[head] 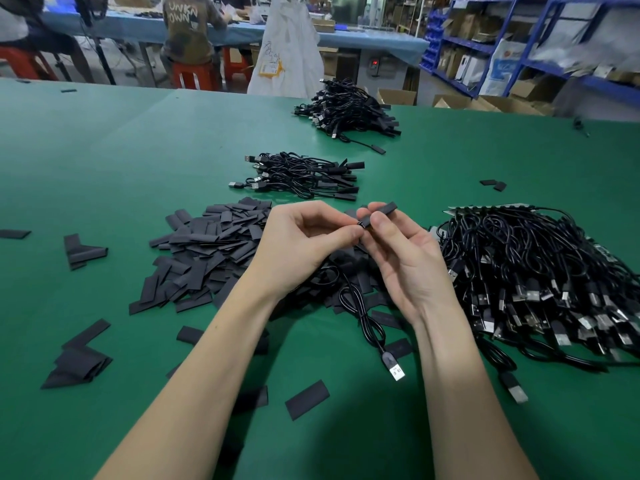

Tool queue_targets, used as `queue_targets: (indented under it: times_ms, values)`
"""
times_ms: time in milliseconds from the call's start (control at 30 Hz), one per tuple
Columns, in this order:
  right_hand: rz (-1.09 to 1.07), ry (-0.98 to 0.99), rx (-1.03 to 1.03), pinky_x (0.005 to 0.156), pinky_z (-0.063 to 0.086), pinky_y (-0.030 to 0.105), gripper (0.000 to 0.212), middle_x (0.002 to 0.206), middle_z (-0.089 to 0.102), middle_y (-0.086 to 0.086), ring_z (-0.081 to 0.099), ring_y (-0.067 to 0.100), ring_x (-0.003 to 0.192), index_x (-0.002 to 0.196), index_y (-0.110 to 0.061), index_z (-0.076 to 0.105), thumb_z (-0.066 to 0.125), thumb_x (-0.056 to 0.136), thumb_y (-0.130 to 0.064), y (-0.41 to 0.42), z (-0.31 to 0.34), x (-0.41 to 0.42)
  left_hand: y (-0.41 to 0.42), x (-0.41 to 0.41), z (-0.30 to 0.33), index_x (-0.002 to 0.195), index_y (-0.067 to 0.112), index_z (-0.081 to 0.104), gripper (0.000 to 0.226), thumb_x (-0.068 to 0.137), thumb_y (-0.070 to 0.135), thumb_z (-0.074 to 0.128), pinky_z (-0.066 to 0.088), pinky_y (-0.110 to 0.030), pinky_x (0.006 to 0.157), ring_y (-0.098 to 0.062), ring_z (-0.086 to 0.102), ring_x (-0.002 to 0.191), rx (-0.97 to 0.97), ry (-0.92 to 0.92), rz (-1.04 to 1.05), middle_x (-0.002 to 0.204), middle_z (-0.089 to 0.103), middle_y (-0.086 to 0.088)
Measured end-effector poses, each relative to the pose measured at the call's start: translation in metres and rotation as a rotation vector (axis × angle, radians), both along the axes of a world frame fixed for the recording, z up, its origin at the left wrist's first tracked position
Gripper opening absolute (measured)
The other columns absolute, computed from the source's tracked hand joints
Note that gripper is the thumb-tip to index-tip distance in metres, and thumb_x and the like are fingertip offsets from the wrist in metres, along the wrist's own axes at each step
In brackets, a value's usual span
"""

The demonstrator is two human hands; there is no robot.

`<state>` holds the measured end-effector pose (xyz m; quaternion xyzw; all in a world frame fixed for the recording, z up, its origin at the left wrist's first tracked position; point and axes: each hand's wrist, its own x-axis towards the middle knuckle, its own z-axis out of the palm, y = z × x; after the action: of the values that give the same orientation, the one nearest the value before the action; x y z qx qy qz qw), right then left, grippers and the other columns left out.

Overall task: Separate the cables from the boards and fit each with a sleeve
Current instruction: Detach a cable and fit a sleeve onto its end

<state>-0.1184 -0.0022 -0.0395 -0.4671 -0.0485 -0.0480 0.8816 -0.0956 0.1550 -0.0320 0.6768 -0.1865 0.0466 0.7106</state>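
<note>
— Green matting (104, 161) covers the whole bench, shelving behind it. What are the hands doing?

— Both are raised over the mat, forearms reaching in from the near edge. The right hand (401, 258) pinches a black sleeve (382, 208) between thumb and fingertips, palm turned inward. The left hand (304, 237) pinches the end of a cable (363, 313) right at the sleeve's near mouth, so the two hands meet fingertip to fingertip.

— And the rest of that cable?

— It hangs below the grip in loops and ends in a USB plug (396, 370) lying on the mat between the forearms.

— Around them?

— Just under and left of the grip, a heap of loose sleeves (207, 247). Right of it, a big tangle of cables (536, 271) with a pale board edge (485, 207) behind. Beyond the grip, two piles of sleeved cables (301, 176), the farther one (349, 109) near the bench's far edge. Further back, blue shelves (502, 39), cardboard boxes and a seated person (188, 32) on a red stool.
</note>
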Motion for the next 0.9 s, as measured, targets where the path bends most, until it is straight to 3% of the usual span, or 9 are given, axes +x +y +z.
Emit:
queue_targets:
  times_ms: [133, 400, 900]
  values:
    - [0.058, -0.015, -0.005, 0.086, 0.054, 0.018, 0.025, 0.106, 0.076, 0.007, 0.071, 0.015, 0.103, 0.105, -0.011, 0.073, 0.072, 0.080, -0.010, -0.0050, -0.0006, -0.0007, 0.0001, 0.0010, 0.0009, 0.089, -0.001, 0.076, 0.011, 0.079, -0.002, 0.081, 0.061, -0.029, 0.077, -0.020, 0.074, 0.075, 0.000, -0.007, -0.010, 0.084, 0.078, -0.011]
    - [0.032, -0.032, 0.028, 0.081, 0.056, 0.017, 0.019, 0.094, 0.077, 0.004, 0.073, 0.012, 0.093, 0.086, -0.016, 0.083, 0.067, 0.080, -0.007, -0.0033, 0.0028, -0.0016, -0.0016, -0.0012, 0.0054, 0.084, 0.009, 0.077, 0.012, 0.080, -0.002, 0.081, 0.059, -0.025, 0.073, -0.017, 0.074, 0.075, -0.013, -0.023, -0.046, 0.084, 0.078, -0.009]
    - [0.054, -0.017, 0.041, 0.079, 0.057, 0.017, 0.019, 0.095, 0.078, 0.005, 0.074, 0.012, 0.092, 0.088, -0.015, 0.082, 0.068, 0.080, -0.006, -0.0004, 0.0000, -0.0034, 0.0012, -0.0024, 0.0092, 0.084, 0.003, 0.074, 0.012, 0.079, -0.007, 0.079, 0.056, -0.020, 0.072, -0.011, 0.073, 0.072, -0.009, -0.027, -0.085, 0.080, 0.078, -0.001]
